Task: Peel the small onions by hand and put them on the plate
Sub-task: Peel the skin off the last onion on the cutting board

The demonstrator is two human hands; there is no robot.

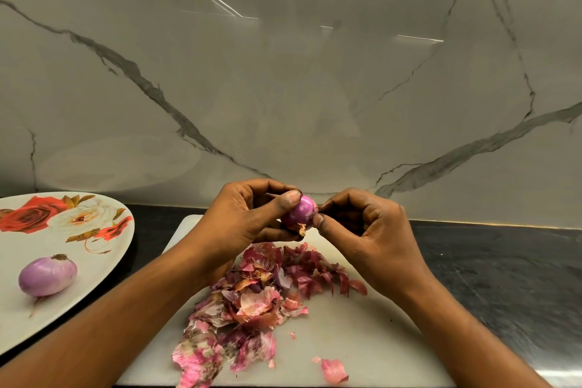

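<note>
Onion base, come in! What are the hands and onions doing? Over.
Left hand grips held onion over the board; right hand pinches its end. One peeled onion on the plate. Peels piled on board, not in the way.

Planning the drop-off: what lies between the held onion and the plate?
Head view: the left hand gripping the onion, then bare board and dark counter before the plate.
</note>
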